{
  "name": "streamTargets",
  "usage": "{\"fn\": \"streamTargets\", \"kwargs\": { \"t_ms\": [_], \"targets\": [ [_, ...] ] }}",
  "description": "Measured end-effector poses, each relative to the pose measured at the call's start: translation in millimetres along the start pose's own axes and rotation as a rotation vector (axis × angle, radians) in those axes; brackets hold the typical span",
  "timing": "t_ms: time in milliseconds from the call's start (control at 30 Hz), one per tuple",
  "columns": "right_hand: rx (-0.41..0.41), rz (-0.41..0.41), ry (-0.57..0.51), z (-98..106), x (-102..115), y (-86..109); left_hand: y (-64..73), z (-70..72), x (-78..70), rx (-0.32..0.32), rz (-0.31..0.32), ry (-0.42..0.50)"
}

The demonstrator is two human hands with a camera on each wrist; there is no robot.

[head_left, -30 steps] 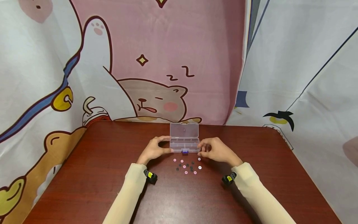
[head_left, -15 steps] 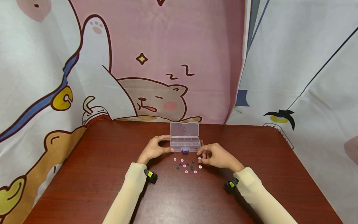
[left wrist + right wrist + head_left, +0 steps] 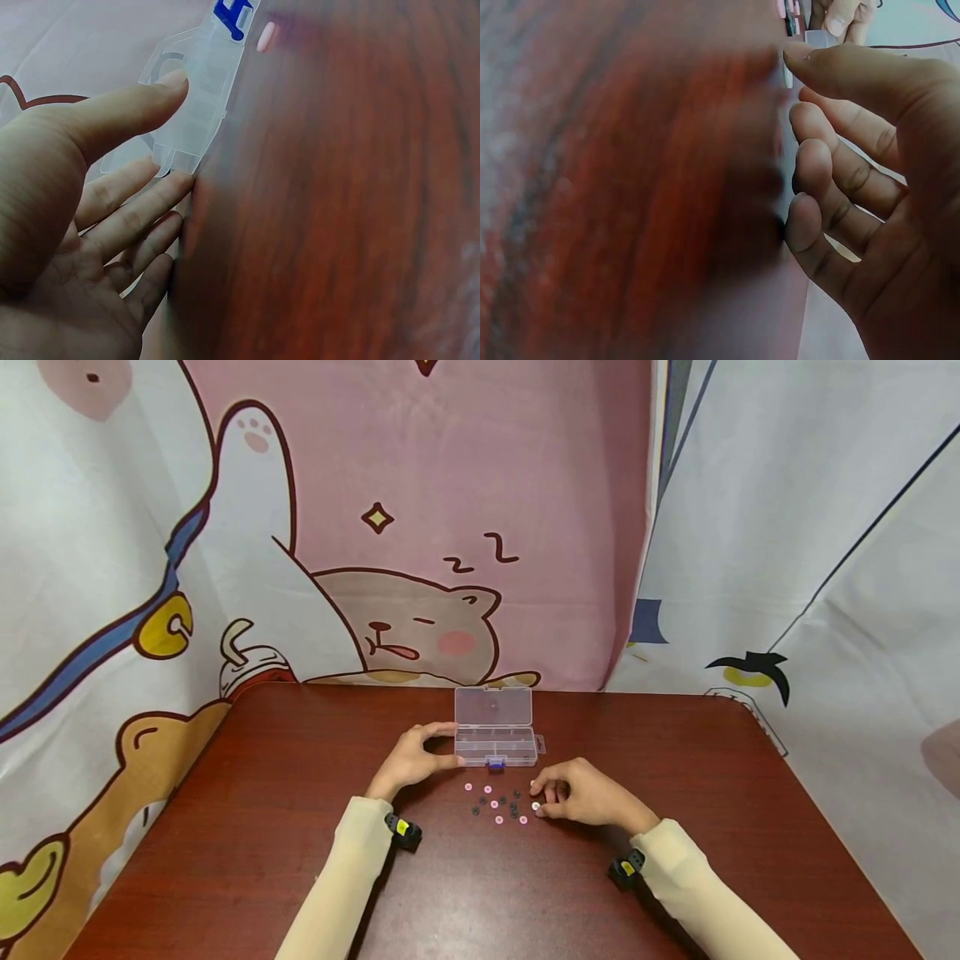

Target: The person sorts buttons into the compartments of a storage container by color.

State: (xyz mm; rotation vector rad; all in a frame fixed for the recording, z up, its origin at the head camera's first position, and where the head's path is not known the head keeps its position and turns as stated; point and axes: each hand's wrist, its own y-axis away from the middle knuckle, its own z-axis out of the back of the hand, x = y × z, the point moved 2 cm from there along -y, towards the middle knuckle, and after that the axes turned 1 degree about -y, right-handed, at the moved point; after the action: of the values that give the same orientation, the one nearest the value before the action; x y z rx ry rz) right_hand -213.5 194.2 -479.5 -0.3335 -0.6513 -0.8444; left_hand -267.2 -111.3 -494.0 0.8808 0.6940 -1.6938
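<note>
A clear plastic compartment box (image 3: 495, 746) with a blue latch (image 3: 496, 765) stands on the table, its lid (image 3: 492, 707) raised. My left hand (image 3: 408, 757) grips the box's left end, thumb at the front and index finger at the back; the left wrist view shows the thumb (image 3: 161, 94) against its wall. Small round button-like discs, pink (image 3: 494, 804), black (image 3: 514, 814) and white (image 3: 536, 806), lie scattered before the box. Beside the white disc is my right hand (image 3: 581, 793), fingers loosely bent, thumb and index finger apart. Whether its thumb touches the disc, I cannot tell.
The brown wooden table (image 3: 480, 893) extends around both arms. Behind it hangs a cartoon-printed cloth (image 3: 450, 485), and another white cloth (image 3: 810, 527) hangs on the right. Each wrist carries a small black camera (image 3: 403, 832).
My right hand has moved from the box's right end down toward the white disc, baring the hanging tab at that end. The left hand keeps its hold on the box.
</note>
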Motion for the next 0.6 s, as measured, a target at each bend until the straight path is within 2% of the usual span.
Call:
{"fn": "streamTargets", "kwargs": {
  "t_ms": [600],
  "targets": [
    [-0.026,0.0,-0.027,-4.4,-4.1,4.2,-0.1,-0.5,1.4,0.007,0.021,0.022]
  ]
}}
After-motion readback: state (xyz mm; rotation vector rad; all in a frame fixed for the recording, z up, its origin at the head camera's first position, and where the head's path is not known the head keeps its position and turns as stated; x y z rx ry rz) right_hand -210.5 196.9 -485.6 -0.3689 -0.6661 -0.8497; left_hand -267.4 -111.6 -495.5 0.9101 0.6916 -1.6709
